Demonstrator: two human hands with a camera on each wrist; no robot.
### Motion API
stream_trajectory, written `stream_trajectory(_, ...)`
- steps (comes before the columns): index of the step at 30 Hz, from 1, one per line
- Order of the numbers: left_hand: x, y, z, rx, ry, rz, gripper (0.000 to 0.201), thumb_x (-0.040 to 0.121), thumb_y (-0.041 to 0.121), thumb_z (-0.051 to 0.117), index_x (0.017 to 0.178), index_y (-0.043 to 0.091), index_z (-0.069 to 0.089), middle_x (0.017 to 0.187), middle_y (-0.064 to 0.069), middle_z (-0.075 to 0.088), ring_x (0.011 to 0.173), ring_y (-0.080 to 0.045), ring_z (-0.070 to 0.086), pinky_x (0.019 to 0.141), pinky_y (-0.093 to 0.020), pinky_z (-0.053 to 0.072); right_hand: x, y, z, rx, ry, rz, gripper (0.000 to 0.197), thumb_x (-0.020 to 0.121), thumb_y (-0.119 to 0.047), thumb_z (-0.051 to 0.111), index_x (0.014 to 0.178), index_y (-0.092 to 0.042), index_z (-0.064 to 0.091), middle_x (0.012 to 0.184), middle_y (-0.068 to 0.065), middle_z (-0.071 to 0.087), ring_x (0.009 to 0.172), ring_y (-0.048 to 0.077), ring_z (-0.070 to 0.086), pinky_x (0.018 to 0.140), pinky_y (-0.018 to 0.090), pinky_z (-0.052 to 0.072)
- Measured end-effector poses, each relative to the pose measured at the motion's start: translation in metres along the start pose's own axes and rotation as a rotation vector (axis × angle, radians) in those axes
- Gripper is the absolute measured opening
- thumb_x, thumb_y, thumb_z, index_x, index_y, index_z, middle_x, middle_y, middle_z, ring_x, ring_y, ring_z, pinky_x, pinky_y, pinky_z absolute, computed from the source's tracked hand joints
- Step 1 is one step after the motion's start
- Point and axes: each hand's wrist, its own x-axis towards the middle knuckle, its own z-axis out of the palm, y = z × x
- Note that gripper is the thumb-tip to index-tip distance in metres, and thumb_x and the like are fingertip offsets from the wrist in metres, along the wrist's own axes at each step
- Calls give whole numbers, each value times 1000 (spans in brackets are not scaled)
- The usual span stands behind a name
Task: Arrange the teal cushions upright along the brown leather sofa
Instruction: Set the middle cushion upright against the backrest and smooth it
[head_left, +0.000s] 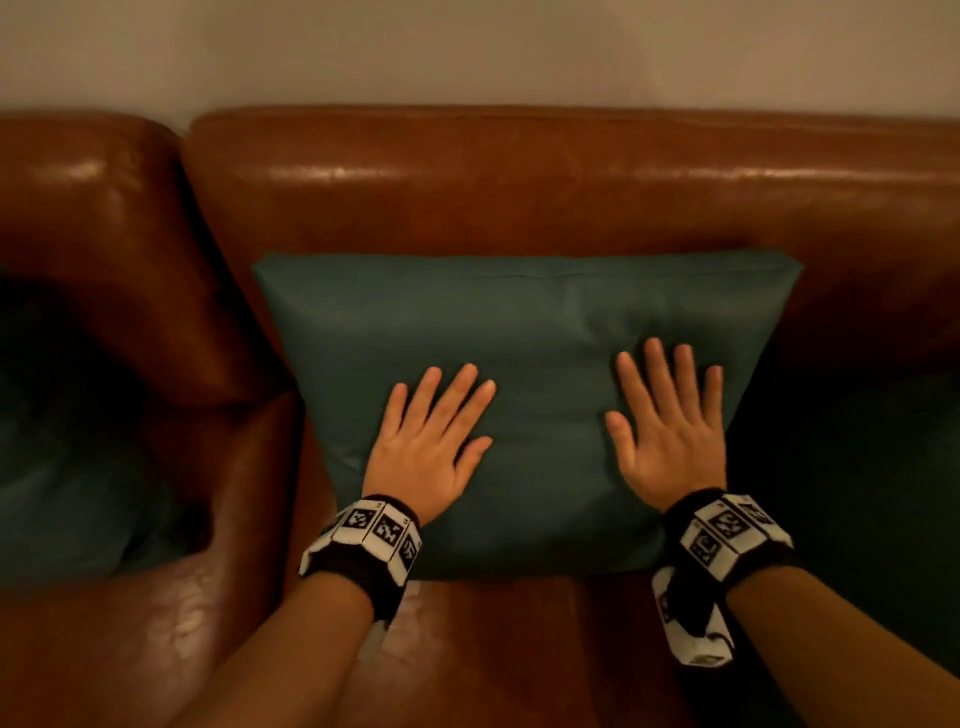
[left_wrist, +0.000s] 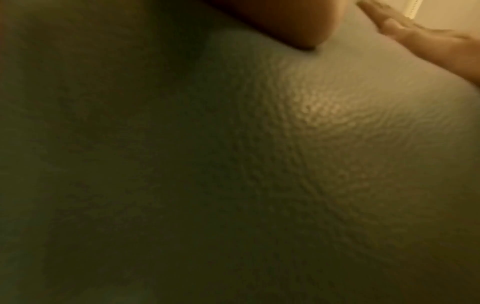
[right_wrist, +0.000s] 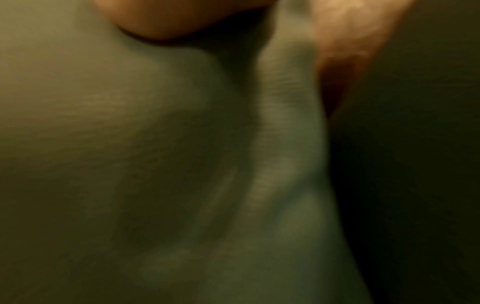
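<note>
At the frame's centre: teal cushion (head_left: 524, 332) propped upright on the seat, its top edge leaning against the backrest of the brown leather sofa (head_left: 519, 176).
Left hand (head_left: 423, 452): flat on the lower left of the cushion face, fingers straight and spread; grip released, palm pressing.
Right hand (head_left: 670, 431): flat on the lower right of the cushion, fingers straight; grip released too.
Wrist views: both blurred, filled with the cushion's grained teal surface (left_wrist: 259, 164) (right_wrist: 130, 123).
Left edge of the frame: another teal cushion (head_left: 67, 467) in shadow on the neighbouring brown seat.
Wrists: black-and-white patterned bands (head_left: 371, 540).
</note>
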Motion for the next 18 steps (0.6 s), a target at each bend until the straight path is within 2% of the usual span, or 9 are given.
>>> stream_trajectory(2, -3, -6, -4, 1, -50, -106, 55, 93, 51, 13, 145, 31, 16, 155, 0, 8, 133, -31, 19, 114, -40, -1, -6, 14, -4, 68, -41, 185, 59, 95, -47, 20, 148, -25, 9, 150, 12, 27, 140, 34, 14, 116, 44, -2)
stream_trajectory(4, -10, -6, -9, -53, -93, -291, 59, 93, 52, 11, 140, 19, 26, 146, -12, 23, 129, -37, 21, 112, -44, -3, -16, 18, -11, 244, -18, 486, 62, 95, -43, 22, 148, -14, 10, 154, 20, 16, 141, 37, 14, 115, 46, 7)
stream_trajectory(6, -28, -7, -9, -181, -39, -518, 66, 92, 52, 15, 142, 7, 21, 149, -26, 23, 134, -40, 13, 114, -42, -4, -36, 19, -17, 536, -103, 785, 57, 98, -35, 26, 149, -16, 9, 156, 17, 15, 141, 34, 20, 113, 43, 19)
stream_trajectory(7, -39, -7, -9, -301, 5, -662, 72, 91, 51, 21, 144, 4, 13, 151, -29, 15, 139, -38, 7, 115, -41, -2, -49, 17, -19, 663, -184, 910, 54, 98, -29, 30, 148, -20, 12, 154, 15, 24, 137, 33, 30, 110, 42, 26)
stream_trajectory(10, -84, -21, 4, -952, -63, -1043, 93, 78, 53, 44, 147, 15, -5, 158, -7, 7, 145, -18, 10, 117, -29, 9, -89, 11, -12, 802, -446, 1078, 57, 92, -8, 45, 144, -21, 28, 141, 14, 47, 126, 31, 46, 106, 41, 36)
stream_trajectory(12, -107, -28, 10, -1174, -206, -1029, 112, 58, 59, 67, 147, 30, 4, 150, 17, 27, 136, 4, 29, 114, -25, 23, -105, 8, -2, 842, -719, 1056, 75, 84, -4, 60, 146, -20, 22, 144, 12, 42, 127, 30, 43, 104, 38, 36)
stream_trajectory(14, -119, -35, 19, -1143, -336, -911, 132, 35, 51, 83, 144, 33, 10, 134, 35, 30, 118, 27, 33, 101, -7, 30, -108, 6, 6, 818, -890, 989, 101, 74, -3, 71, 148, -16, 4, 150, 13, 28, 134, 30, 33, 106, 36, 32)
stream_trajectory(15, -121, -37, 23, -1119, -399, -896, 143, 25, 50, 86, 144, 31, 9, 132, 34, 29, 117, 26, 34, 98, -6, 30, -108, 6, 12, 771, -923, 961, 110, 71, -4, 75, 148, -13, -3, 153, 13, 21, 138, 30, 27, 108, 34, 28)
stream_trajectory(18, -121, -47, 29, -1082, -578, -944, 163, 8, 58, 85, 145, 23, 4, 135, 17, 26, 126, -1, 31, 103, -27, 31, -101, 7, 30, 667, -978, 999, 119, 67, -18, 80, 147, -13, -9, 153, 14, 21, 136, 33, 31, 107, 37, 31)
